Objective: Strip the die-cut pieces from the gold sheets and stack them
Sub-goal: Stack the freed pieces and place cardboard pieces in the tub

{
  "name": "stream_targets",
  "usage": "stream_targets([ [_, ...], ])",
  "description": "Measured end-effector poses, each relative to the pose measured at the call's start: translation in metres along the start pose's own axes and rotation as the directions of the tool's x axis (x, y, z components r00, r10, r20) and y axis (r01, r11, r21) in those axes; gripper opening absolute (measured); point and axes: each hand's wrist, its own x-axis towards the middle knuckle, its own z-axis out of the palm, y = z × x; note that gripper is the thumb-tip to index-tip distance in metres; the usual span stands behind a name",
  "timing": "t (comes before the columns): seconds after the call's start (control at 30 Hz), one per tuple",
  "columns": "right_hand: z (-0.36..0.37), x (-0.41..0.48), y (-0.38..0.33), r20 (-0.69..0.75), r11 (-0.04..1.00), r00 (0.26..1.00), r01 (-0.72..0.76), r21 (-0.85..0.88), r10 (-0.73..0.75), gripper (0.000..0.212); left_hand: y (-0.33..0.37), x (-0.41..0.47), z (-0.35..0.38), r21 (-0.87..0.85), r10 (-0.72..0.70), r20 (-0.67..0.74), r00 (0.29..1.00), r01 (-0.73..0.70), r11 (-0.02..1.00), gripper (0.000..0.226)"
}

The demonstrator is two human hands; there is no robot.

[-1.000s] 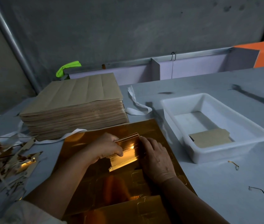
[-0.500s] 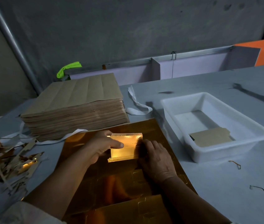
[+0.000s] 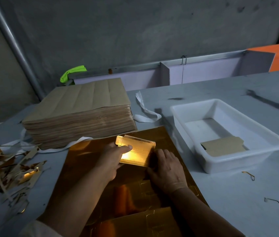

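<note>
A shiny gold sheet (image 3: 87, 166) lies on the grey table in front of me. My left hand (image 3: 113, 158) pinches a gold die-cut piece (image 3: 140, 151) with perforated lines, thumb on top, and lifts it off the sheet. My right hand (image 3: 167, 170) lies flat on the sheet just right of the piece, its fingertips at the piece's right edge. A brown-backed stripped piece (image 3: 224, 146) lies in the white plastic tray (image 3: 237, 161) to the right. A thick stack of sheets (image 3: 77, 112), brown side up, stands at the back left.
A heap of gold and brown scrap trimmings (image 3: 7, 175) covers the table at the left. White strapping (image 3: 145, 110) lies beside the stack. Small scrap bits (image 3: 249, 175) lie right of the tray. Low purple dividers (image 3: 203, 72) line the table's far edge.
My left hand has pulled the gold piece up and away from me, swinging it flatter and further out of the sheet. My right hand stayed pressed on the sheet.
</note>
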Motion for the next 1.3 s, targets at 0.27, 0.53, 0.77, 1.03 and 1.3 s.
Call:
stream_targets([
  [0.27, -0.004, 0.003, -0.002, 0.035, 0.997, 0.999, -0.013, 0.08, 0.01, 0.085, 0.007, 0.006, -0.015, 0.03, 0.011, -0.008, 1.0, -0.011, 0.999, 0.063],
  [0.53, -0.006, 0.0, -0.005, 0.013, 0.986, 1.0, 0.016, 0.164, -0.018, 0.075, 0.018, 0.0, -0.025, 0.235, -0.022, 0.132, 0.991, -0.01, 0.972, 0.031],
  [0.77, -0.007, -0.001, -0.007, 0.028, 0.995, 0.999, 0.041, 0.086, -0.043, 0.039, 0.015, 0.001, -0.013, 0.172, -0.036, 0.157, 0.987, 0.009, 0.985, 0.049],
  [1.03, -0.011, 0.002, -0.006, 0.067, 0.992, 0.998, -0.005, 0.127, -0.004, 0.025, -0.002, -0.006, 0.0, -0.332, -0.192, 0.08, 0.978, 0.208, 0.92, 0.058],
  [1.3, -0.015, -0.001, -0.006, -0.008, 0.949, 0.997, -0.071, 0.308, 0.077, 0.026, -0.018, -0.028, 0.014, -0.414, -0.169, 0.201, 0.965, 0.24, 0.878, 0.042],
])
